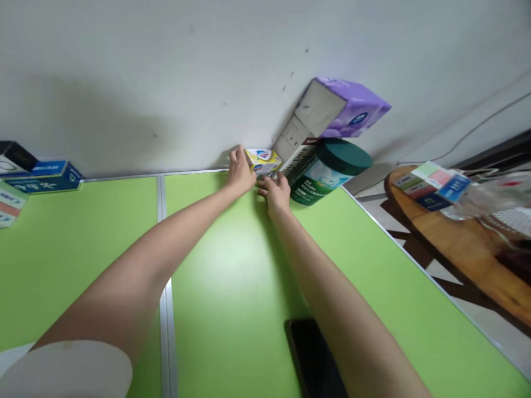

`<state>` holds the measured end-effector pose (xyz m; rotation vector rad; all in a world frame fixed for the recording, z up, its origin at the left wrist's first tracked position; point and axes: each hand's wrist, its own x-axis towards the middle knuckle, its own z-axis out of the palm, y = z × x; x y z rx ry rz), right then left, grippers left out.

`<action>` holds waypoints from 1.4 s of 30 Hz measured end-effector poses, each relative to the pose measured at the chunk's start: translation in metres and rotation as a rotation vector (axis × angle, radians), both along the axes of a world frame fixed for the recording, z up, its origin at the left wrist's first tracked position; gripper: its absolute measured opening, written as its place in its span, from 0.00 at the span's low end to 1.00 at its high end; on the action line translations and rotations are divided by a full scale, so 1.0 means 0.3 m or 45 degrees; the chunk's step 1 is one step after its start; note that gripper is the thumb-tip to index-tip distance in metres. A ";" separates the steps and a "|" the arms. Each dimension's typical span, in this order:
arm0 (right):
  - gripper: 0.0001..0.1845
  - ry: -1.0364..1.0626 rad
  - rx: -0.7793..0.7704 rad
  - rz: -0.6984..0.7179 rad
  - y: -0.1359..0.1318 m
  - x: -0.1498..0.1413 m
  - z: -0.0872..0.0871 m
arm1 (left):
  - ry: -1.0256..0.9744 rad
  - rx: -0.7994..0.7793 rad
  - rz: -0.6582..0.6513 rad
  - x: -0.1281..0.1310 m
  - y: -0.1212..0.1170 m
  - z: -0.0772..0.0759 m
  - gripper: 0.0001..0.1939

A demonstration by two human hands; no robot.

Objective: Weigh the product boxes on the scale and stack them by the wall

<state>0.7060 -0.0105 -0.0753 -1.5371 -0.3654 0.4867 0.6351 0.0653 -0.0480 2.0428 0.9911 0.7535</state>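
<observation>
A small yellow-and-white box (264,155) stands against the wall at the back of the green table. My left hand (240,172) is closed around its left end, fingers bent behind the corner. Just in front of the box's right part is my right hand (274,192), its fingers slightly apart and reaching toward the lower front edge; whether they touch it I cannot tell. Close to the right hand stands a dark green canister (321,172) with a lid. Between canister and box, a white-and-brown box (302,152) with large lettering is partly hidden.
A purple tissue pack (352,108) sits behind the canister. A dark phone (313,354) lies under my right forearm. At the left are a blue box (52,176), a black box (15,157) and a pale green box (10,204). Right of the table edge stands a wooden table (448,237) with boxes.
</observation>
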 end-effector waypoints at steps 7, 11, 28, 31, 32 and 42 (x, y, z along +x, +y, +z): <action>0.36 -0.458 -0.115 0.247 -0.013 0.031 -0.114 | -0.078 -0.119 0.060 0.026 0.003 -0.139 0.19; 0.36 -0.544 -0.119 0.349 0.003 0.055 -0.128 | -0.033 -0.105 0.042 0.019 0.007 -0.129 0.20; 0.15 -0.836 -0.390 1.231 -0.417 -0.533 0.184 | 0.460 0.087 -0.537 -0.783 -0.360 0.143 0.15; 0.11 -0.820 -0.409 1.610 -0.472 -0.706 0.300 | 0.482 0.483 -0.629 -0.999 -0.423 0.215 0.10; 0.11 -0.805 -0.401 1.701 -0.478 -0.763 0.334 | 0.478 0.603 -0.646 -1.062 -0.439 0.229 0.10; 0.09 -0.877 -0.650 2.358 -0.324 -1.186 0.411 | 0.401 0.556 -0.591 -1.524 -0.462 0.172 0.09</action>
